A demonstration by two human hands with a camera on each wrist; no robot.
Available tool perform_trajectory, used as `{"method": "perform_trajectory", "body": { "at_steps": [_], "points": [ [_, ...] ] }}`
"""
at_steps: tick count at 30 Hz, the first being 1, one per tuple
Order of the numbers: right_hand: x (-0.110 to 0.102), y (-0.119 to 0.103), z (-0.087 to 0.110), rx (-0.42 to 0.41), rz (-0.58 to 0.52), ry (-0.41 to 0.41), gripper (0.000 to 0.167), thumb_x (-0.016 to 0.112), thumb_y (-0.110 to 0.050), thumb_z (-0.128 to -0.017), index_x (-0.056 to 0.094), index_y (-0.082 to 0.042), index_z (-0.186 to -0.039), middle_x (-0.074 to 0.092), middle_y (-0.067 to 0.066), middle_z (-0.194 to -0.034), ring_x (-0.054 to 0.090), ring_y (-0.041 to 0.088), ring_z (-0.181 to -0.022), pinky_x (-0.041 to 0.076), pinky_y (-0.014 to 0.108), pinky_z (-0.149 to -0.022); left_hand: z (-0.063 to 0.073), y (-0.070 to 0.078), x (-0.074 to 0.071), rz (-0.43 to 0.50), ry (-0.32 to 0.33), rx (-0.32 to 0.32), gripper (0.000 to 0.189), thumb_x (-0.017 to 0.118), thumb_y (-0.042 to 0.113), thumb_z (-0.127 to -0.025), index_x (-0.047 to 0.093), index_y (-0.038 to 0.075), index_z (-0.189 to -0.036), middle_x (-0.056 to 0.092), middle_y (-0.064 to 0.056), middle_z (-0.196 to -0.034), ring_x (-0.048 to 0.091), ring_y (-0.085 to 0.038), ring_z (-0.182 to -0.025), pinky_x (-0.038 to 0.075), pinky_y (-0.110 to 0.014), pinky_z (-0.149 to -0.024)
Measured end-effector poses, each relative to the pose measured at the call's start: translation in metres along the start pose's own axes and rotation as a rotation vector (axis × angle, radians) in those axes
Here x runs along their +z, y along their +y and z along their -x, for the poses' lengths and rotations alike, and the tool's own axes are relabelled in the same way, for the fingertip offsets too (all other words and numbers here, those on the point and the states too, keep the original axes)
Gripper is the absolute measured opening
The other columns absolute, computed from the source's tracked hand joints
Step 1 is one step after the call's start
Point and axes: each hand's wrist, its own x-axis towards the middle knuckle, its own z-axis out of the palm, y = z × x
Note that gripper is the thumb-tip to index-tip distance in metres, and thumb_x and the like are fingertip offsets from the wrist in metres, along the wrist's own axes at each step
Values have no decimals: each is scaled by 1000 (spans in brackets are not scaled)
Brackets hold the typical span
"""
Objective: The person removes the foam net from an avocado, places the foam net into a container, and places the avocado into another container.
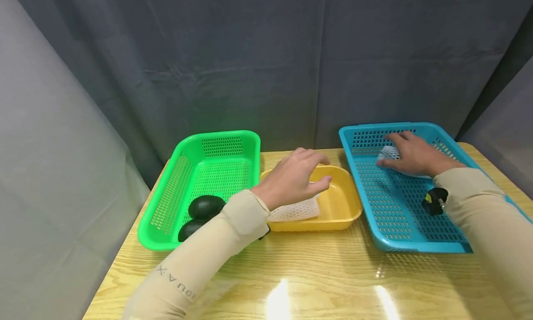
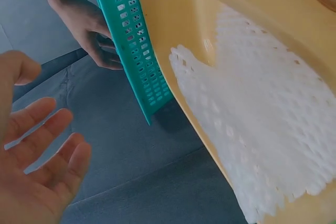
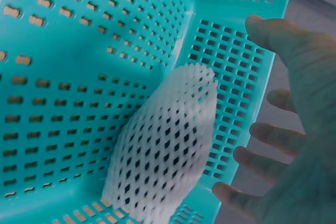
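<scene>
My left hand [image 1: 293, 178] hovers over the yellow tray [image 1: 343, 204], thumb and fingers apart with nothing between them. Inside that tray lies a flattened white foam net sleeve [image 2: 262, 108]. Over the far part of the blue basket [image 1: 395, 211], my right hand [image 1: 420, 155] has its fingers spread and holds nothing. Below it, against the basket's end wall, rests a plump white foam net [image 3: 163, 145] with something dark showing through its mesh. In the head view the right hand partly covers this net [image 1: 389, 153].
A green basket [image 1: 226, 172] stands at the left with dark, avocado-like oval fruits [image 1: 206, 206] near its front, partly hidden by the left sleeve. All three containers sit on a wooden table [image 1: 325, 273]. A grey curtain [image 1: 250, 70] hangs behind, with light cloth at the sides.
</scene>
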Motion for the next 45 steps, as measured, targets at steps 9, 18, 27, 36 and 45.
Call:
{"method": "perform_trajectory", "body": {
  "at_steps": [9,18,27,36,45],
  "points": [
    [10,16,-2,48,4,-31,103,66,-62,-92,27,9,-155,21,47,-153,28,66,-137,32,80,-107,-15,6,12,-17,-70,-34,46,58,41,-102,57,16,-140,60,1,-142,57,-19,-127,49,-33,-112],
    [15,33,1,77,10,-40,99,67,-55,-93,25,10,-154,20,48,-151,29,68,-134,34,80,-105,-32,16,21,4,-95,-30,50,58,44,-102,52,17,-145,59,3,-143,56,-16,-127,47,-28,-112],
    [18,44,5,110,39,-55,100,68,-55,-93,22,12,-152,21,51,-146,30,72,-129,35,80,-103,-50,24,29,15,-121,-58,55,56,48,-103,49,20,-149,58,4,-147,56,-15,-130,47,-25,-111],
    [24,49,8,159,64,-91,105,68,-62,-89,24,11,-151,24,52,-144,22,75,-130,32,83,-103,-63,30,38,34,-149,-76,61,53,56,-102,46,22,-152,56,6,-148,54,-16,-133,46,-25,-113],
    [25,48,12,201,47,-122,107,71,-58,-88,16,7,-152,22,53,-142,25,77,-128,33,83,-100,-72,33,47,52,-144,-45,65,55,59,-100,46,22,-152,54,6,-151,53,-15,-136,43,-25,-116]
  ]
}}
